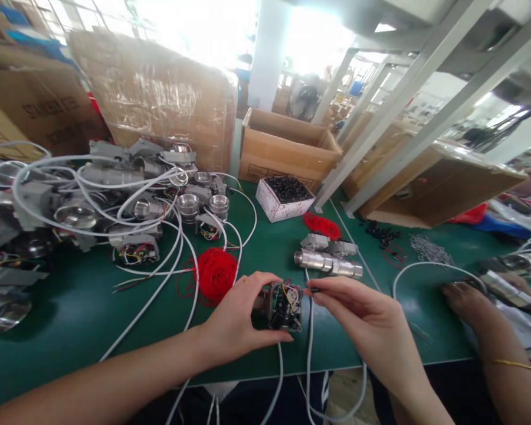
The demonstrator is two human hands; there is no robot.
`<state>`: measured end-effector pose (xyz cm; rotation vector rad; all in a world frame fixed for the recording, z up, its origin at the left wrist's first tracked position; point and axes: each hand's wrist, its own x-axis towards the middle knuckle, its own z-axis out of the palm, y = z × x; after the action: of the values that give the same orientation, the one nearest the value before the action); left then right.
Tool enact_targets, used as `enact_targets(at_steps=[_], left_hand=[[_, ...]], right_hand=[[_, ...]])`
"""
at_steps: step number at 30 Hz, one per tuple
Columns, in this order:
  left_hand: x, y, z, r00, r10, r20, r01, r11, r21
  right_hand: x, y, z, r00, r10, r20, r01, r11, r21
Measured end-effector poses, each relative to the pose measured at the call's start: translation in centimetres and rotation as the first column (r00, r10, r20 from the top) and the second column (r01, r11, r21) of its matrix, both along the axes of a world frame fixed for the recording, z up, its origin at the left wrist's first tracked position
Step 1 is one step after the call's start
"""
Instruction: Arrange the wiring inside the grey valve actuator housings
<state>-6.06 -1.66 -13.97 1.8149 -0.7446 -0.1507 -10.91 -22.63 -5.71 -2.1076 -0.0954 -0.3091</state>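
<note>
My left hand [236, 321] grips a motorized valve unit [286, 307] above the front edge of the green table. Its housing is open, and coloured wires and small electrical parts show inside. My right hand [363, 316] is closed in a pinch just right of the housing. Between its thumb and fingertips is a small dark piece [313, 290], too small to make out fully, beside the ends of the wires. A grey cable [310, 348] runs down past my right fingers over the table edge.
Valve units [128, 206] with grey cables crowd the left. A red string bundle [216, 274] lies left of my hands. Behind stand a box of black parts [287, 192] and a cardboard carton [287, 144]. Metal valves [330, 262] lie ahead. A co-worker's hand [466, 298] is at right.
</note>
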Motion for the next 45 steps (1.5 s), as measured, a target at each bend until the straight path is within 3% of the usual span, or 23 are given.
enact_targets(at_steps=[4,10,15,22,26,30,35,38,45], left_hand=[[0.4,0.1,0.1,0.997,-0.013,0.076,0.012,1.0,0.016],[0.5,0.1,0.3,0.996,-0.039,0.076,0.039,0.999,0.006],[0.2,0.1,0.1,0.996,-0.046,0.075,0.046,0.999,0.013],[0.1,0.1,0.1,0.995,-0.039,0.096,0.038,0.999,0.016],[0.1,0.2,0.3,0.994,-0.053,0.097,0.051,0.999,0.016],[0.2,0.2,0.6,0.996,-0.052,0.076,0.051,0.999,0.016],[0.4,0.0,0.7,0.999,-0.032,0.021,0.032,0.999,0.002],[0.5,-0.1,0.8,1.0,-0.023,-0.012,0.023,0.999,-0.025],[0.5,-0.1,0.7,0.999,-0.023,-0.028,0.022,0.999,-0.033]], right_hand=[[-0.2,1.5,0.5,0.955,0.172,0.242,-0.099,0.953,-0.286],[0.4,2.7,1.0,0.91,0.357,0.211,-0.218,0.845,-0.489],[1.4,2.6,1.1,0.882,0.466,0.07,-0.387,0.801,-0.458],[2.2,2.3,1.4,0.897,0.383,-0.221,-0.433,0.864,-0.258],[2.6,2.6,2.2,0.878,0.36,-0.315,-0.452,0.839,-0.303],[2.8,2.7,2.4,0.888,0.361,-0.284,-0.451,0.8,-0.395],[2.3,2.7,1.6,0.916,0.395,-0.074,-0.378,0.781,-0.498],[1.8,2.5,1.7,0.873,0.488,0.017,-0.382,0.704,-0.599],[2.0,2.9,2.8,0.767,0.639,-0.059,-0.361,0.354,-0.863]])
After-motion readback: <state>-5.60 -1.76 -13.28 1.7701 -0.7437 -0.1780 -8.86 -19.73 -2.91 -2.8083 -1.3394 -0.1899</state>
